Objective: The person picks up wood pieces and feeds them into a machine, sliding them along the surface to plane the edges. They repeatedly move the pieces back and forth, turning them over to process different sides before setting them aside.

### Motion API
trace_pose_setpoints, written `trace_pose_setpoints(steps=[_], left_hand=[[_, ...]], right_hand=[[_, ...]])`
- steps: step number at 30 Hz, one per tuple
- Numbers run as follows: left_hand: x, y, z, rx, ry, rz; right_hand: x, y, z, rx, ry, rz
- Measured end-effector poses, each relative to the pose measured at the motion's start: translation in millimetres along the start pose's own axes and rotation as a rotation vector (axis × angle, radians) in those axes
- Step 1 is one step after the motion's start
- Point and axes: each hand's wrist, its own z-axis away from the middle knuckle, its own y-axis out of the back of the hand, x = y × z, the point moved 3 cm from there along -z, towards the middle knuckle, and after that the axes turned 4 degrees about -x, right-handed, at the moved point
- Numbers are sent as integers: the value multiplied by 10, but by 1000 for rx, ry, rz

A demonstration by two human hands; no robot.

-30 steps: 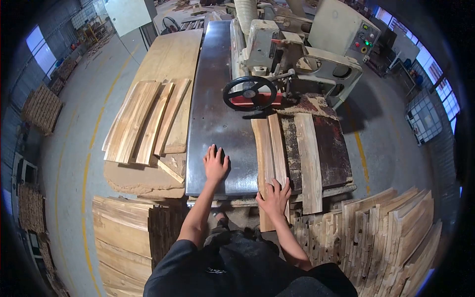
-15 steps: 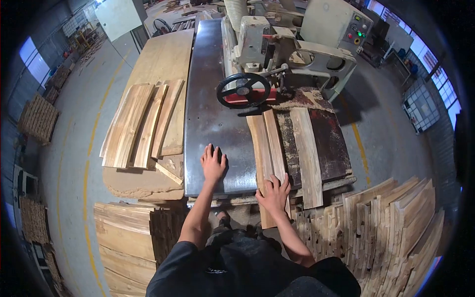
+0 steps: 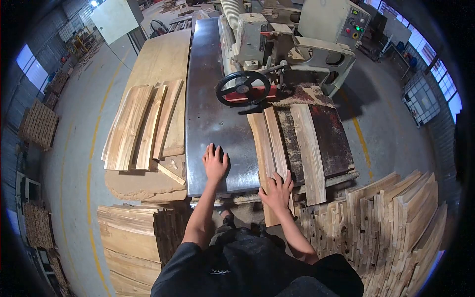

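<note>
My left hand (image 3: pixel 215 164) lies palm down on the dark metal machine table (image 3: pixel 205 119), its fingers stretched out and holding nothing. To its right, my right hand (image 3: pixel 278 193) rests with spread fingers on the near part of a wooden board (image 3: pixel 262 141) and a narrower wooden strip (image 3: pixel 277 141) beside it. Both pieces run lengthwise toward the machine, and the board's near end overhangs the table's front edge. Farther right lies a greyish rough board (image 3: pixel 308 153), apart from my hand. Just beyond the boards' far ends is a black handwheel (image 3: pixel 237 89) on the machine.
A woodworking machine (image 3: pixel 252 42) with sawdust about it stands ahead. Several boards (image 3: pixel 129 123) lie on a wooden side table (image 3: pixel 161 54) at left. Stacked planks (image 3: pixel 126 242) stand near left, and upright boards (image 3: pixel 391 218) near right. A control panel (image 3: pixel 355 24) shows a green light.
The view has shifted slightly. Both hands and the boards keep about the same places on the table.
</note>
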Motion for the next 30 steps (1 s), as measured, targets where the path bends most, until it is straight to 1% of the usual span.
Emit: trace_pose_setpoints(steps=[7, 9, 18, 30], left_hand=[[17, 14, -4, -6, -4, 1], [44, 43, -1, 20, 1, -7], [50, 45, -14, -9, -16, -29], [32, 28, 0, 9, -27, -15]], right_hand=[[1, 1, 12, 27, 12, -5], [28, -9, 10, 53, 0, 1], [54, -56, 29, -9, 5, -3], [44, -18, 23, -1, 12, -33]])
